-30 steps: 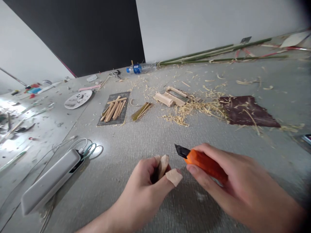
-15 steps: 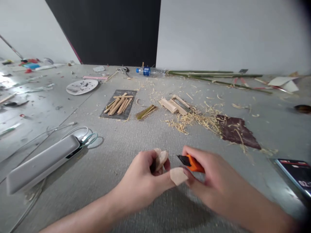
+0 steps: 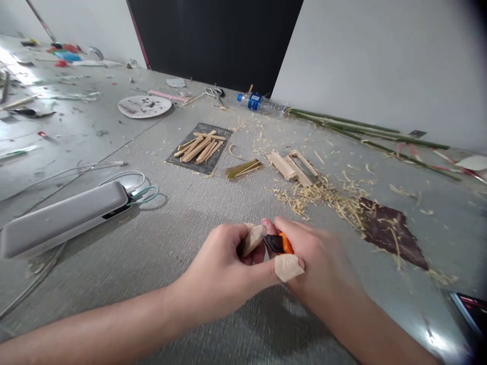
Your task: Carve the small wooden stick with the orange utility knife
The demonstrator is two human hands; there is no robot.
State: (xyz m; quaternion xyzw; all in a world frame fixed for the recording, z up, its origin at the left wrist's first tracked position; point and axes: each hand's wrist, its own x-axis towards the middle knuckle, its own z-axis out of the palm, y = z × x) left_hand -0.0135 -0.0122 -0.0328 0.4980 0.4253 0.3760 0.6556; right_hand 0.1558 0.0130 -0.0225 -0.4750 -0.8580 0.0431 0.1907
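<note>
My right hand (image 3: 314, 248) is closed round an orange and black utility knife (image 3: 277, 244). The knife's tip points left, to the fingers of my left hand (image 3: 224, 268), and touches or nearly touches a pale beige piece (image 3: 254, 240) there. Whether that piece is wood or tape wrapped on a finger I cannot tell. The left fingers are curled in, hiding most of what they hold. Beige tape (image 3: 289, 267) covers the left thumb's tip, which rests against my right hand. Both hands are held together above the grey surface.
Ahead lie a dark sheet (image 3: 173, 160) bearing several wooden sticks (image 3: 200, 146), split bamboo (image 3: 243, 169), pale wood strips (image 3: 283, 166), curly shavings (image 3: 300, 197) and brown sandpaper (image 3: 395, 235). A white power bank (image 3: 68, 213) with cables lies left, a phone (image 3: 470, 314) right. Behind are a bottle (image 3: 261, 103) and bamboo stalks (image 3: 350, 124).
My right hand has moved left and inward, bringing the knife against the left fingers. The camera view has tilted and shifted, so the surroundings appear rotated.
</note>
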